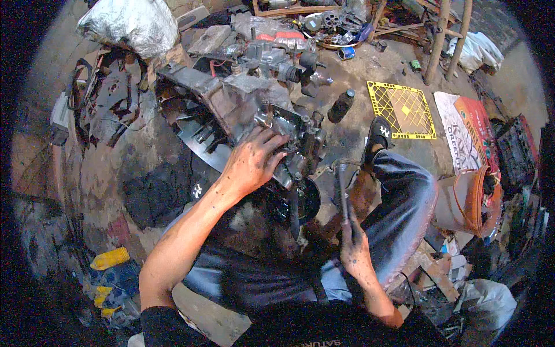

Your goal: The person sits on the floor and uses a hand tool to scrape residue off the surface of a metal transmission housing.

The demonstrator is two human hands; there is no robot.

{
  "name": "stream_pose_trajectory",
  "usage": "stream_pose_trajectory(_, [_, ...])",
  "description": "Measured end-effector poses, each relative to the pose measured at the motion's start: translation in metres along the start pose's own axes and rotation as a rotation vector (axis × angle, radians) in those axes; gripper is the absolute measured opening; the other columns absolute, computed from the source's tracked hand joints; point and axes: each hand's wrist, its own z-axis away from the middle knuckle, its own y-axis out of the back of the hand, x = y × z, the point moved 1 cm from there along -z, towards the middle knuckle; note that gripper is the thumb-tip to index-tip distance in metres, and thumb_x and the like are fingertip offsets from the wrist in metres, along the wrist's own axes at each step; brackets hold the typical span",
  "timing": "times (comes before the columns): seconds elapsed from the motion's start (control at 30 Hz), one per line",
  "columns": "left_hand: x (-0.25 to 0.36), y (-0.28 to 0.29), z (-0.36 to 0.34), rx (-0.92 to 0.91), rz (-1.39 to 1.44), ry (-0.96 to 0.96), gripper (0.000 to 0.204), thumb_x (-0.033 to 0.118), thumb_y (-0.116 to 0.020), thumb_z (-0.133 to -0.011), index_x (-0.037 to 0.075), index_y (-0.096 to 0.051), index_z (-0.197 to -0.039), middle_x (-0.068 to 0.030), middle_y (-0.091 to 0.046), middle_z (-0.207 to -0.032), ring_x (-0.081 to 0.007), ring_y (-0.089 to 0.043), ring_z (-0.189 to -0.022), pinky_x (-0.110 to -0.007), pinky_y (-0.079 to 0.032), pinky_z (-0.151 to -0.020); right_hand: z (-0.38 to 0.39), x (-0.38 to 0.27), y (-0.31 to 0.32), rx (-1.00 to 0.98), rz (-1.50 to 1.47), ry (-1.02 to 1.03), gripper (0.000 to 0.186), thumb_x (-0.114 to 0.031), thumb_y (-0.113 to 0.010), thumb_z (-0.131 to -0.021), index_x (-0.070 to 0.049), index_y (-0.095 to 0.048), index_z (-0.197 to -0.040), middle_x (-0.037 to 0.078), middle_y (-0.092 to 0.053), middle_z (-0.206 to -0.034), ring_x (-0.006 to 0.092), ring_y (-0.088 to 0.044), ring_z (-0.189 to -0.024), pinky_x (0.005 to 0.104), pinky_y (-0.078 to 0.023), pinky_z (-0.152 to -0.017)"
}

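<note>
Bulky dark-grey metal engine assembly [234, 110]: on the brown ground [358, 75].
Left hand [254, 159]: fingers bent upon the assembly, toward its right edge (whether they grip some small part, I cannot tell).
Right hand [354, 248]: fingers closed around a long grey metal tool [341, 188].
Dark cylindrical bottle [341, 106]: near the left edge of the yellow plastic lattice panel [406, 110].

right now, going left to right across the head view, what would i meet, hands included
Large yellow bottle → left hand → right hand, closed around a long tool → yellow lattice crate → bucket.
</note>
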Motion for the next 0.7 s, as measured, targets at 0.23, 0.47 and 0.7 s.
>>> stream_pose_trajectory(0.23, [-0.006,0.000,-0.008,-0.048,0.085,0.056,0.026,0.015,-0.072,-0.077,0.006,-0.064,-0.101,-0.0148,-0.065,-0.097,-0.0339,-0.061,-0.095,-0.041,-0.049,-0.082,-0.107,-0.002,-0.058,-0.059,-0.199,-0.002,0.049,-0.021,-0.039,-0.098,-0.009,-0.024,-0.144,0.022,-0.063,-0.091,0.0332,-0.064,-0.070,0.0423,-0.049,-0.062])
stream_pose_trajectory(0.47, [-0.001,0.001,-0.007,0.007,0.089,-0.010,0.025,0.010,-0.069,-0.077,0.002,-0.062,-0.100,-0.0159,-0.061,-0.095,-0.0348,-0.060,-0.089,-0.039,-0.048,-0.077,-0.074,-0.005,-0.066,0.049,-0.205,0.317,0.050,-0.015,-0.040,-0.096,0.002,-0.024,-0.140,0.031,-0.056,-0.103,0.0407,-0.059,-0.088,0.0441,-0.048,-0.078])
stream_pose_trajectory(0.7, [0.009,-0.002,-0.005,0.005,0.076,0.083,0.028,0.012,-0.071,-0.078,0.002,-0.062,-0.103,-0.0151,-0.064,-0.102,-0.0301,-0.062,-0.093,-0.037,-0.049,-0.081,-0.063,-0.019,-0.077,0.214,-0.318,0.282,0.046,-0.018,-0.041,-0.097,0.004,-0.031,-0.137,0.027,-0.059,-0.088,0.0352,-0.060,-0.075,0.0408,-0.048,-0.072])
